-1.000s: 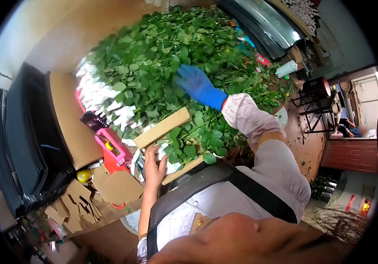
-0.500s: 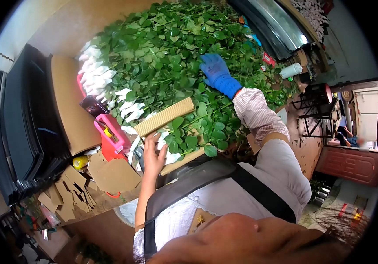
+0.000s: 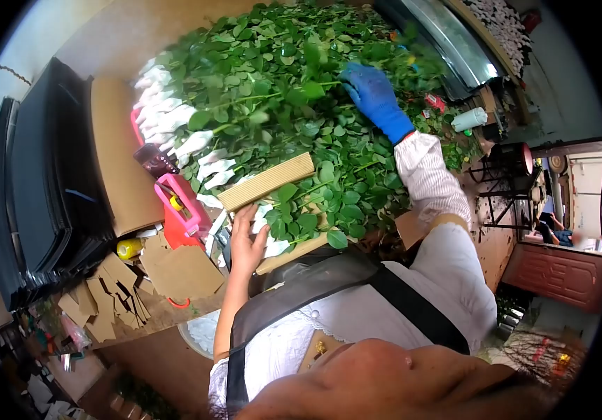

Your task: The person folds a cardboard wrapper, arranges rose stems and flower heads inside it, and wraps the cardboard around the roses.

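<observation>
My right hand (image 3: 373,94), in a blue glove, is closed on the end of a leafy rose stem (image 3: 273,96), slightly blurred and raised above the pile. The stem runs left towards a white-sleeved flower head (image 3: 194,144). Below it spreads a thick heap of leafy stems (image 3: 259,52), their white-wrapped heads (image 3: 164,112) lined up on the left. My bare left hand (image 3: 246,241) rests with fingers apart at the lower end of a corrugated cardboard strip (image 3: 266,182), touching white-wrapped heads (image 3: 276,247) of a small bunch. Leaves of that bunch (image 3: 336,203) extend to the right.
Left of the heap are a phone (image 3: 156,161), a pink tape dispenser (image 3: 183,206) and cardboard pieces (image 3: 182,269). Tall black sheets (image 3: 42,189) stand at the far left. A white roll (image 3: 469,119) lies right of the heap. Another person (image 3: 560,231) shows through the doorway.
My right hand has moved right and slightly up, lifting a rose stem out of the heap. My left hand stays by the cardboard strip. The view has shifted slightly.
</observation>
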Motion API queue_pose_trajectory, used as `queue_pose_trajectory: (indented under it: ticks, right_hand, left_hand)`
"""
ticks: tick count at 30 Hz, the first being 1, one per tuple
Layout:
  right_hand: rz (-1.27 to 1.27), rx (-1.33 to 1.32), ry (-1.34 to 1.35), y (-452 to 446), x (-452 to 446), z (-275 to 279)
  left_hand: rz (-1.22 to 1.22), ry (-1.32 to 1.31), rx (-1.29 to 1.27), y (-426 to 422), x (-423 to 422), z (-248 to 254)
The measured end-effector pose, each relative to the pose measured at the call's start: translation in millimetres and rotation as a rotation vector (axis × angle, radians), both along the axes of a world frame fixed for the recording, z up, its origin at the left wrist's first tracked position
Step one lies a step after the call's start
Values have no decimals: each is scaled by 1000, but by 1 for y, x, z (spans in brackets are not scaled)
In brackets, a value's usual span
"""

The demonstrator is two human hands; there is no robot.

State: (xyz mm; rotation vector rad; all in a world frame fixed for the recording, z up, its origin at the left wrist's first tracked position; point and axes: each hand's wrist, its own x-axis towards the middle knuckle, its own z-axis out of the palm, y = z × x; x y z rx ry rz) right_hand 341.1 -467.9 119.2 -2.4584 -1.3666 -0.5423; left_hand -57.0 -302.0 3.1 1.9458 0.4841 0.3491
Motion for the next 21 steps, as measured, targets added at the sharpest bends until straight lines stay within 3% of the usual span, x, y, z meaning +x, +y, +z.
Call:
queue_pose_trajectory:
  ticks: [1,2,5,6,9,13,15,17,21]
  right_hand:
    - [-5,-78,124,-8,7,-5]
    - [65,186,-30,-15,7,0]
    - [99,385,-291,-24,0,46]
    - [139,249,-200,-27,3,42]
    - [145,206,71,-43,-8,35]
    - [215,32,84,-91,-51,51]
    - [163,-117,355,-120,-59,21]
    - [144,-192,532,-135,-73,-19]
    - [164,-19,402,-158,-79,-109]
  left_hand:
    - [7,8,-49,0,0,0]
    - [-14,-13,9,4,0,-2]
    - [-26,-30,55,3,0,-2]
    - [-24,-20,44,2,1,0]
    - [-19,-4,-27,3,0,-3]
    - [-1,-46,1,2,-1,-9]
    - [73,62,-209,-1,-3,-15]
    - [67,-33,-47,1,-4,-37]
    - [4,-26,22,3,-2,-14]
